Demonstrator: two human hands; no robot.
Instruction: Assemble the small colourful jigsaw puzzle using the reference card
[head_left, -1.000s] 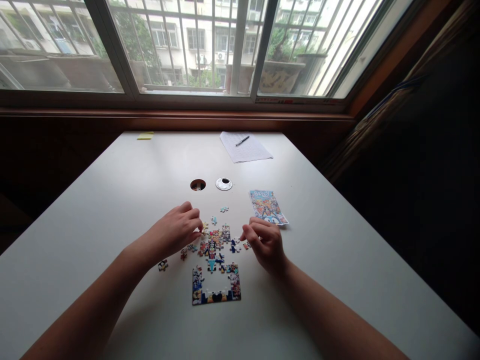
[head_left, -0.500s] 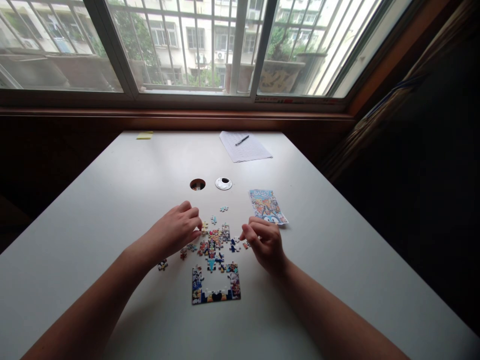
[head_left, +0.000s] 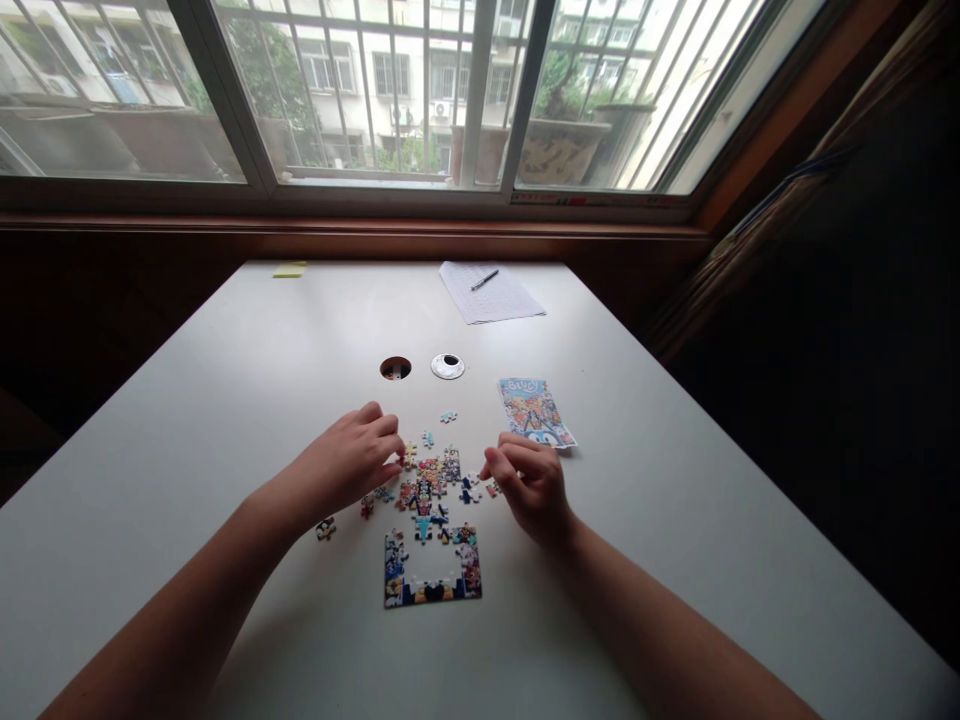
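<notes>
**Jigsaw pieces heaped between two curled hands**

Jigsaw pieces, small, multicoloured and made of card, lie in one loose heap (head_left: 431, 480) on the white table (head_left: 225, 400), touching the far edge of the partly built puzzle block (head_left: 433, 568). The pieces in the heap are too small and too crowded to count. Three more can be told apart. Two pale blue strays (head_left: 448, 417) lie beyond the heap on the side away from the block, and one lone dark piece (head_left: 325, 529) sits left of the block.

There is a single block, a rough square with a bare white gap in its middle. Its closed bottom edge runs left to right along the near side, and its two arms point away toward the window.

The left hand (head_left: 352, 462) lies beyond the block and to its left, with its fingers curled together and the tips at the heap's left edge. The right hand (head_left: 529, 480) lies beyond the block and to its right, with its fingers bent loosely inward at the heap's right edge. Whether either hand pinches a piece cannot be told.

One printed picture card (head_left: 536, 413) lies farther right of the block, its long axis running away from the person with the title at the far end. Well beyond the block are one round hole (head_left: 395, 368), one white round cap (head_left: 448, 366), one paper sheet (head_left: 502, 298) carrying one pen (head_left: 484, 281), and one yellow sticky note (head_left: 289, 270).
</notes>
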